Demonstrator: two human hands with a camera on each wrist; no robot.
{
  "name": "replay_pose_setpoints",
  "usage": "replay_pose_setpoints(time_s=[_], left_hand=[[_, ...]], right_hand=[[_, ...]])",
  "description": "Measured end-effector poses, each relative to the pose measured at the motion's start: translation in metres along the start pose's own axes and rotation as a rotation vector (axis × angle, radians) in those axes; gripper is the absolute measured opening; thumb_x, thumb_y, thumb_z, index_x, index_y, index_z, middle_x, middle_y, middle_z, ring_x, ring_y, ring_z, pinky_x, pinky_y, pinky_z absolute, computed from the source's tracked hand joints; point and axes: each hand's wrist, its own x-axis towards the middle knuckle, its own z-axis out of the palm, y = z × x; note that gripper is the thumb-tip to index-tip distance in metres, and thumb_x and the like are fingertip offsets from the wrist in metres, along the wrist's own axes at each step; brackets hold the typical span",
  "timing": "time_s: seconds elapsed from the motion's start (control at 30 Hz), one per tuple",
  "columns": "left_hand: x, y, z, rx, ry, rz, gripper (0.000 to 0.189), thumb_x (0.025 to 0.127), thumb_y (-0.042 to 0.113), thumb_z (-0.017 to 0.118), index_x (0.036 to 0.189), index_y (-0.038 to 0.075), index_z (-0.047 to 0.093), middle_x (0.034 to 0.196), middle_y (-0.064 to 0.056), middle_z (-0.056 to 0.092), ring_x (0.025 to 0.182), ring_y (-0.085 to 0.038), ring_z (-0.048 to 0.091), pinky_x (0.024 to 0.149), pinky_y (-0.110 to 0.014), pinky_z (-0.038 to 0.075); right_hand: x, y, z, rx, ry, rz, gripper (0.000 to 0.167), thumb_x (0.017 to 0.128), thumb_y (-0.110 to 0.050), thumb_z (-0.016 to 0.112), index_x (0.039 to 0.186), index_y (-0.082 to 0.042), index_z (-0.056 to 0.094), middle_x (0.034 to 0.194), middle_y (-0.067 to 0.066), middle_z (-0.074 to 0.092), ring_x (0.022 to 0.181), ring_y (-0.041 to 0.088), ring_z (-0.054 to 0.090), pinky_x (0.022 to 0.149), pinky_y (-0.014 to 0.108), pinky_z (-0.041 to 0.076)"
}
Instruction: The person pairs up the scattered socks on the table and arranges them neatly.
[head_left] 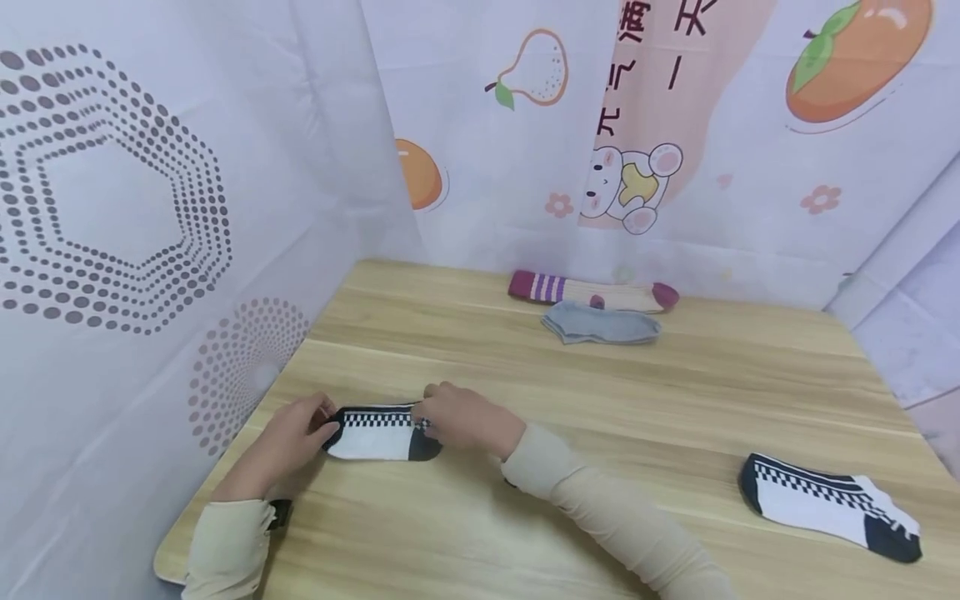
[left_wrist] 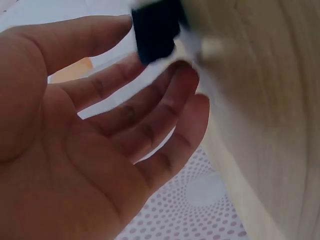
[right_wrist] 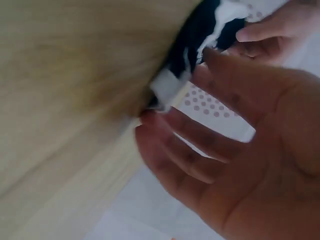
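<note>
A white ankle sock (head_left: 373, 442) with black ends and a checkered band lies flat at the table's left side. At its black left end, my left hand (head_left: 294, 437) pinches the fabric between thumb and index finger; in the left wrist view that dark end (left_wrist: 156, 32) sits at the fingertips. My right hand (head_left: 468, 418) pinches the sock's upper right end and hides part of it. The right wrist view shows the black and white fabric (right_wrist: 192, 40) by the thumb, the other fingers loosely bent. A matching sock (head_left: 813, 504) rests at the table's right.
Towards the back of the wooden table (head_left: 600, 400) lie a cream sock with purple stripes (head_left: 618, 296) and, just in front, a grey-blue sock (head_left: 603, 325). Printed curtains (head_left: 480, 208) hang behind and along the left edge.
</note>
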Motion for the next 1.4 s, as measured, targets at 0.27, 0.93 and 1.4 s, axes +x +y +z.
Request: replay_pose_setpoints(time_s=[0.27, 0.93, 1.4], left_hand=[[0.005, 0.009, 0.007, 0.005, -0.14, -0.061, 0.017, 0.087, 0.003, 0.072, 0.098, 0.003, 0.059, 0.081, -0.005, 0.064, 0.075, -0.02, 0.06, 0.067, -0.039, 0.051], [0.004, 0.013, 0.016, 0.043, -0.125, 0.035, 0.015, 0.086, 0.002, 0.073, 0.086, 0.01, 0.06, 0.07, 0.004, 0.055, 0.065, -0.012, 0.048, 0.057, -0.026, 0.041], [0.013, 0.035, 0.018, 0.009, -0.166, 0.076, 0.015, 0.088, 0.002, 0.072, 0.087, 0.01, 0.06, 0.071, 0.004, 0.056, 0.064, -0.011, 0.049, 0.055, -0.025, 0.042]], right_hand=[[-0.005, -0.005, 0.008, -0.037, 0.014, 0.054, 0.038, 0.087, -0.005, 0.073, 0.121, -0.019, 0.063, 0.099, 0.001, 0.059, 0.082, 0.012, 0.05, 0.063, 0.021, 0.046], [-0.03, -0.003, 0.005, 0.045, 0.067, -0.033, 0.041, 0.087, -0.001, 0.07, 0.121, -0.017, 0.051, 0.098, 0.0, 0.058, 0.074, 0.007, 0.052, 0.061, 0.016, 0.044], [-0.058, 0.019, -0.004, -0.031, 0.16, -0.114, 0.033, 0.084, 0.004, 0.071, 0.108, -0.014, 0.058, 0.09, -0.001, 0.059, 0.072, 0.006, 0.052, 0.06, 0.014, 0.044]])
